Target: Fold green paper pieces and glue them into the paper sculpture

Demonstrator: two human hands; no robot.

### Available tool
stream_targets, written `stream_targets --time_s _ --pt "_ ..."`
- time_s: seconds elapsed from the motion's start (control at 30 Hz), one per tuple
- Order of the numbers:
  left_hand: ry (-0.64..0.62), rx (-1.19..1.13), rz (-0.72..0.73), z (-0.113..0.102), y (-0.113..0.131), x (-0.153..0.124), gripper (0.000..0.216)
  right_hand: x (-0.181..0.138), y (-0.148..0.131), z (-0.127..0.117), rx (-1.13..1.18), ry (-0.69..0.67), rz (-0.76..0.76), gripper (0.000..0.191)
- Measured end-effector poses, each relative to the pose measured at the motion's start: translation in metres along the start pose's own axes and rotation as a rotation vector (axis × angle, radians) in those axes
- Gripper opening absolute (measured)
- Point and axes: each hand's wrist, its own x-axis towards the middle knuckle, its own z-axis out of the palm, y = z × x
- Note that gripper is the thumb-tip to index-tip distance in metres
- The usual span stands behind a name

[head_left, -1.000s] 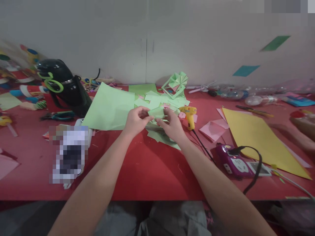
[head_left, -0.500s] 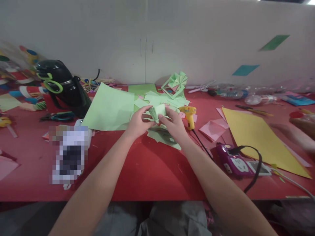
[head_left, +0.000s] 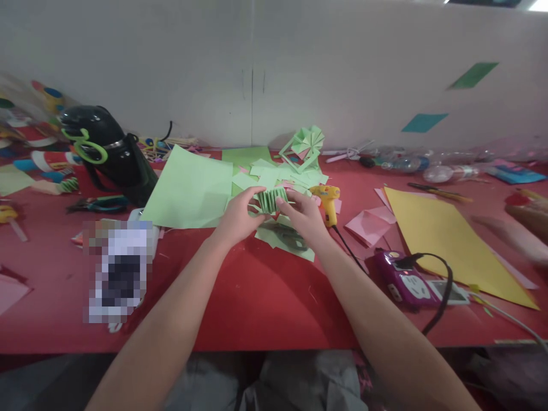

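My left hand (head_left: 237, 216) and my right hand (head_left: 302, 213) together pinch a pleated strip of light green paper (head_left: 269, 200), one hand at each end, just above the red table (head_left: 257, 297). The pleats stand edge-on toward me like an accordion. Under my hands lie green paper scraps (head_left: 282, 238) and what looks like a pair of scissors (head_left: 291, 235). A large green sheet (head_left: 190, 188) lies to the left of my left hand. A folded green paper model (head_left: 303, 147) stands behind, near the wall.
A yellow glue gun (head_left: 327, 200) stands right of my hands, its cord running to a purple power strip (head_left: 405, 279). A yellow sheet (head_left: 449, 240) and pink papers (head_left: 368, 224) lie right. A black bag (head_left: 109, 151) sits left. Another person's arm (head_left: 509, 234) rests at the right edge.
The green paper has turned in my hands from a folded flat piece to a pleated strip held edge-on. My hands have stayed in about the same spot.
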Motion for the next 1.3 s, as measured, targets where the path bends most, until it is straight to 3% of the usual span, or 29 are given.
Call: stream_targets --time_s 0.23,0.7,0.8,1.0,1.2,1.3 --pt "-0.005 -0.225 -0.047 -0.01 0.002 0.002 0.064 0.004 0.001 -0.011 0.278 0.049 0.145 0.037" --pt "-0.031 -0.553 -0.168 -0.024 0.001 0.006 0.062 0.013 0.009 -0.025 0.51 0.076 0.328 0.034" --pt "-0.034 -0.615 -0.162 -0.027 -0.002 0.007 0.062 0.017 0.013 -0.027 0.478 0.145 0.305 0.033" --pt "0.03 -0.727 -0.218 -0.027 0.0 0.008 0.06 0.022 0.018 -0.033 0.437 0.144 0.257 0.031" --pt "0.059 -0.882 -0.353 -0.014 0.002 0.008 0.028 0.015 0.014 -0.024 0.476 0.175 0.241 0.033" --pt "0.118 -0.917 -0.435 -0.008 0.004 0.01 0.025 0.013 0.013 -0.02 0.448 0.178 0.198 0.035"
